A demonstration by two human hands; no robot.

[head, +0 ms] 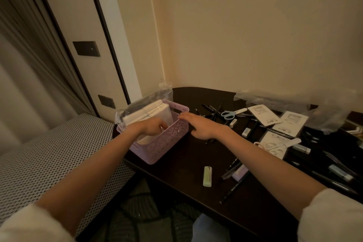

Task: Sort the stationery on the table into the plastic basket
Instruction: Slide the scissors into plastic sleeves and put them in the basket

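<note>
A lilac plastic basket stands at the table's left end. White packets in clear wrap stand upright inside it. My left hand reaches into the basket with its fingers curled down beside the packets; what they hold, if anything, is hidden. My right hand is flat with fingers spread, its fingertips touching the basket's right rim. Dark pens show just under its palm. Loose stationery lies to the right: blue scissors, black pens, white erasers, white card packets and a pale green eraser.
The dark table sits in a wall corner. Crumpled clear plastic lies along its back right. Pencils and a lilac item lie under my right forearm. A patterned cushioned seat is to the left, with a curtain behind it.
</note>
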